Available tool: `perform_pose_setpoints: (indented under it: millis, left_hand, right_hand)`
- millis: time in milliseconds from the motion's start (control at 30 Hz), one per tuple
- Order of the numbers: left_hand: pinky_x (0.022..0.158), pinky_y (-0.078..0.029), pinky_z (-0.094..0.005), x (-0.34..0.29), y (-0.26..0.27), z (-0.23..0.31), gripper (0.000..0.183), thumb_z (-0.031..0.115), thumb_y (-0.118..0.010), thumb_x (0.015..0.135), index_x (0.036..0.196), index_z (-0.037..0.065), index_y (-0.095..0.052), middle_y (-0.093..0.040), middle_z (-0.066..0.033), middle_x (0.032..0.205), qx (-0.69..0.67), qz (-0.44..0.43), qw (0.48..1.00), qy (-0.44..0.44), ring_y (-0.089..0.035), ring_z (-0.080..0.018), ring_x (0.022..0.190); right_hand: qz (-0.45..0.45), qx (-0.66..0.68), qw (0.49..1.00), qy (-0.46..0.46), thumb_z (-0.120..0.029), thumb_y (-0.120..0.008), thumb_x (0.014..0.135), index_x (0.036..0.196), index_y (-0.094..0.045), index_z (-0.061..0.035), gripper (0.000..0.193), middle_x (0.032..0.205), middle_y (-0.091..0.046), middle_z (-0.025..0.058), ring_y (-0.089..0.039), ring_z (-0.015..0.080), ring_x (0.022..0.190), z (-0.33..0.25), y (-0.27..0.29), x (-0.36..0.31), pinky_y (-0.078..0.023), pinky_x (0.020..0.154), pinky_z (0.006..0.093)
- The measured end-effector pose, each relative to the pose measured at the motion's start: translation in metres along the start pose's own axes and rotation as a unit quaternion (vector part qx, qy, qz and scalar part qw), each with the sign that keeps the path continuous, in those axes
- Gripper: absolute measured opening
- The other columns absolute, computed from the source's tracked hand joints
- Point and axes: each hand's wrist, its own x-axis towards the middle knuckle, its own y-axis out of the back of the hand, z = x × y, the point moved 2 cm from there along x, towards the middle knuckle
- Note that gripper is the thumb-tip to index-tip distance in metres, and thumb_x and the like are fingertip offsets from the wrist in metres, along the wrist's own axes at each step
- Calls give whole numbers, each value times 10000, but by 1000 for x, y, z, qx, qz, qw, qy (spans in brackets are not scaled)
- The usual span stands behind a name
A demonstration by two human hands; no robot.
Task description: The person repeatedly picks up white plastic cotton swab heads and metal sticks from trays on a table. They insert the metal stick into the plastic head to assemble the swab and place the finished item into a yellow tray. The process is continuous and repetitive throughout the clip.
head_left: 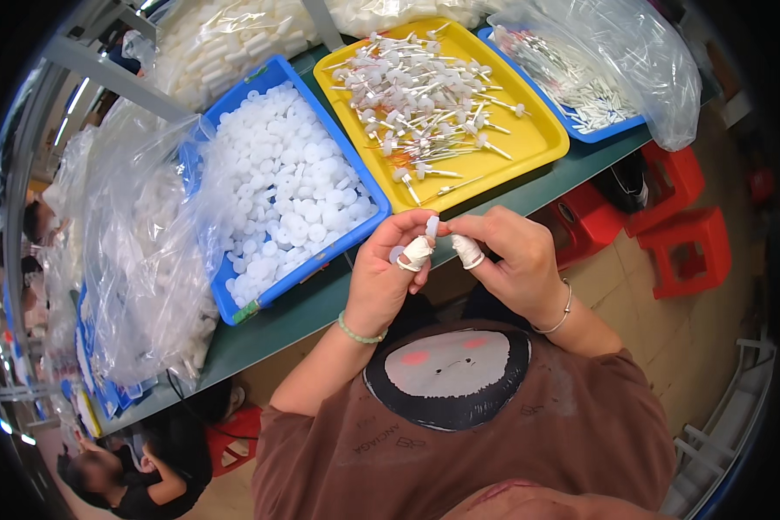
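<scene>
White disc [432,227] at the centre, pinched upright between the left hand's [378,270] thumb and index finger, looks light, smooth and perhaps slippery; its rim seems the best hold. The right hand's [522,260] index fingertip meets it or nearly so; whether that hand grips anything, I cannot tell. From there, a blue tray [334,135] of loose discs lies at ten o'clock, a yellow tray [533,143] of disc-tipped sticks at twelve, and a smaller blue tray [614,131] of thin white pieces between one and two.
</scene>
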Motion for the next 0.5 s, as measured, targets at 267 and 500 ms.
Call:
perform_pose_setpoints:
  millis: [267,500]
  left_hand:
    - [451,-341,-155,0,-4,2,280,198,-543,964,1185,29,-512,-601,-55,1011,10,-2,1000,-2,-435,-32,538]
    - [452,-345,-161,0,-4,2,242,211,-522,975,1139,32,-518,-599,-55,1004,17,8,1000,8,-440,-37,539]
  right_hand:
    - [52,-34,997,36,-108,-744,691,887,-664,-124,213,670,-552,27,-571,198,581,3,-3,1,-447,500,309]
    - [35,-56,997,41,-133,-746,699,879,-666,-126,197,662,-550,18,-569,193,580,-1,-1,1,-445,503,311]
